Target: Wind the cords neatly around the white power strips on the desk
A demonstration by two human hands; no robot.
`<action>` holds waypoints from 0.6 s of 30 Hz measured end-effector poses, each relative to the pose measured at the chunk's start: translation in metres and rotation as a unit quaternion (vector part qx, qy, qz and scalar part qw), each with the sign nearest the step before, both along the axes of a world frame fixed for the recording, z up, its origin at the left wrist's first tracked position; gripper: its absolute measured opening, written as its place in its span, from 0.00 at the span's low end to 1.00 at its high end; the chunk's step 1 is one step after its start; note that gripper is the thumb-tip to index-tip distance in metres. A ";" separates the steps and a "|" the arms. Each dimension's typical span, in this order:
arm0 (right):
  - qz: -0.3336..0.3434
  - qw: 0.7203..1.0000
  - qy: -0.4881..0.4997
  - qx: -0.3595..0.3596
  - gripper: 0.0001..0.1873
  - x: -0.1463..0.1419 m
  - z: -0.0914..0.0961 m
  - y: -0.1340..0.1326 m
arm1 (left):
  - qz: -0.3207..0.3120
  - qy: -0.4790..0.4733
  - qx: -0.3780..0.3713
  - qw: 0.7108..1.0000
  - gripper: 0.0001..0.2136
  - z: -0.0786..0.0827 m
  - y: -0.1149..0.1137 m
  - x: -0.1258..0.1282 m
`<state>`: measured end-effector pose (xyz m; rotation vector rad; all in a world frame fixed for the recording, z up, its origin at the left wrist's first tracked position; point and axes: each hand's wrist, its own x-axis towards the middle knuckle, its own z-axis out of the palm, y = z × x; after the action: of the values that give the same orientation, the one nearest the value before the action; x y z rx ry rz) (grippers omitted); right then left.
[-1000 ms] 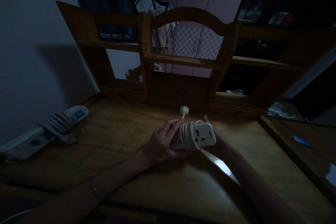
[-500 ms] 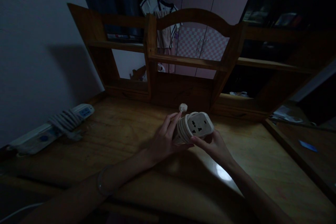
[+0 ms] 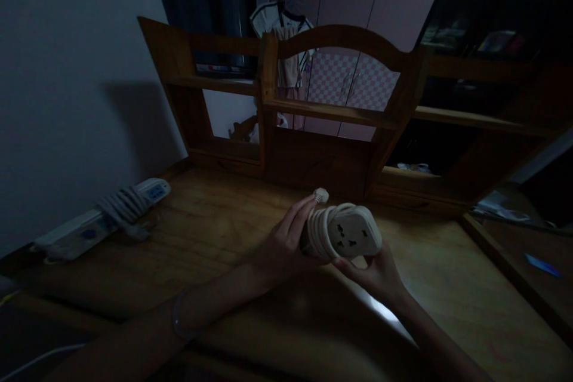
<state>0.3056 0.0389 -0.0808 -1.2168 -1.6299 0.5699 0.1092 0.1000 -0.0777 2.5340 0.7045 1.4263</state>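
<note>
Between my hands, above the wooden desk (image 3: 215, 215), is a white power strip (image 3: 364, 230) with its socket face turned up toward me. Its white cord (image 3: 319, 233) is wound in several turns round the left part of the strip. My left hand (image 3: 286, 242) is closed round the wound end, and the plug (image 3: 321, 195) sticks up just beyond its fingertips. At the other end my right hand (image 3: 380, 271) grips the strip, thumb near the lower edge by the cord. The fingers under the strip are hidden.
A second power strip (image 3: 89, 230), wrapped in grey cord, lies at the left by the wall. A wooden shelf unit (image 3: 268, 71) stands along the back of the desk. On the right, past a raised wooden edge, lies a blue card (image 3: 542, 265).
The view has shifted, so the surroundings sit slightly further right and lower. Both hands still hold the strip, which appears a little lower and further right.
</note>
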 end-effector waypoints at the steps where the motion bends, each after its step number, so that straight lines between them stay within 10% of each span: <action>1: 0.000 1.000 -0.009 0.006 0.29 0.000 0.001 -0.001 | -0.001 0.002 0.003 1.000 0.40 0.000 0.000 -0.001; 11: 0.006 0.998 -0.042 0.038 0.30 -0.003 0.007 -0.001 | -0.065 -0.019 -0.036 0.997 0.43 0.000 0.003 -0.002; 15: -0.005 0.990 -0.107 0.093 0.25 -0.004 0.013 -0.004 | -0.084 -0.110 -0.204 0.969 0.39 0.004 -0.003 0.001; 18: -0.024 0.988 -0.081 0.126 0.23 -0.006 0.014 -0.009 | -0.159 -0.149 -0.399 0.891 0.26 0.006 0.002 0.000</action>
<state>0.2997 0.0296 -0.0671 -1.1318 -1.7435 0.2303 0.1097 0.1016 -0.0719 1.6552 0.6100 1.0676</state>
